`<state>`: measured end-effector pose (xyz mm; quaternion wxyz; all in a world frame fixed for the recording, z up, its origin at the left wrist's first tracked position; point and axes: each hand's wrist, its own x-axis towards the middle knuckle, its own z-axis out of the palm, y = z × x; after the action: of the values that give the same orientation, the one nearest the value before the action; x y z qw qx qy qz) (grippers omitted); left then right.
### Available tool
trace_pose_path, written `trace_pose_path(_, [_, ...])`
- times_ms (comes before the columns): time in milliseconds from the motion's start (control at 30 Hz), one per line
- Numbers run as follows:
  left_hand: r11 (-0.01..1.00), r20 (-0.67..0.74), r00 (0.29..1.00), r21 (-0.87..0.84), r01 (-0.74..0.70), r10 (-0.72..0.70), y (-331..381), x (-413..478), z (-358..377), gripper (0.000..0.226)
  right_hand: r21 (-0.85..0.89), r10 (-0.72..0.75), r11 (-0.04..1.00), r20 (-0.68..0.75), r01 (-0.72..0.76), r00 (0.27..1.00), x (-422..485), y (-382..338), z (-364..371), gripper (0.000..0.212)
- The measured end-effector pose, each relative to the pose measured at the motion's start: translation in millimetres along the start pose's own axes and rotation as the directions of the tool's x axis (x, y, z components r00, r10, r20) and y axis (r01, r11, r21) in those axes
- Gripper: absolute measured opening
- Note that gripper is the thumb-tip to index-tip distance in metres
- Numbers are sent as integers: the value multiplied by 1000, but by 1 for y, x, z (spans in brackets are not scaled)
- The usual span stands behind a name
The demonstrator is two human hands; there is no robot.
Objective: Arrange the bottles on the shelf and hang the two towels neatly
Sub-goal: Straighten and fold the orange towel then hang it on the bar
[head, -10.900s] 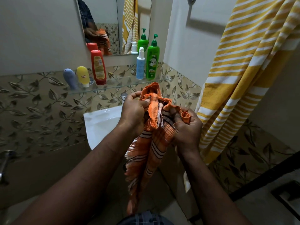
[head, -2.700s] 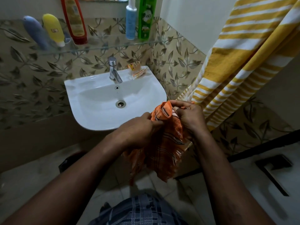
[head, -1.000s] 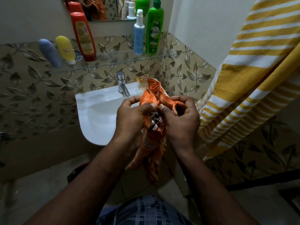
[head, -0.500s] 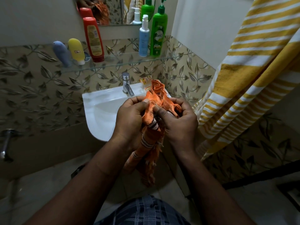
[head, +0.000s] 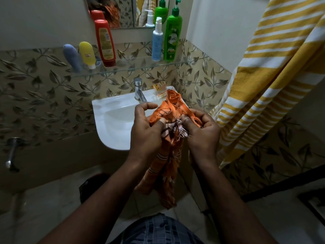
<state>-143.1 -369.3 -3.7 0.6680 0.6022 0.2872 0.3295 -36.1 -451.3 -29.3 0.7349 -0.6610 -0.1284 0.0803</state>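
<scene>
Before the sink, left hand and right hand clutch orange towel, edges hidden.

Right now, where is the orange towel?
In the head view, the orange towel is bunched at centre, gripped by the left hand and right hand in front of the white sink, with the yellow striped towel hanging to its right.

green pump bottle: "Vatika" | red bottle: label print too small to read
</scene>
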Motion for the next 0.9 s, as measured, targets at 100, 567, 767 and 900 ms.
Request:
trace_pose_path(100, [992,-122,989,106,-69,82,2,3,-4,28,109,83,991,6,-83,997,-1,-3,-5,23])
trace_pose_path(567, [672,240,958,685,-282,157,23,23,0,41,159,53,986,-49,-44,997,-9,-16,-20,25])
trace_pose_path(767, [990,67,990,76,119,-124,1,13,10,38,102,11,995,-91,-1,996,-12,-5,-23,20])
trace_pose_path(900, [967,107,974,-136,214,-200,0,-4,14,32,103,15,995,-109,-4,994,-15,0,-23,23])
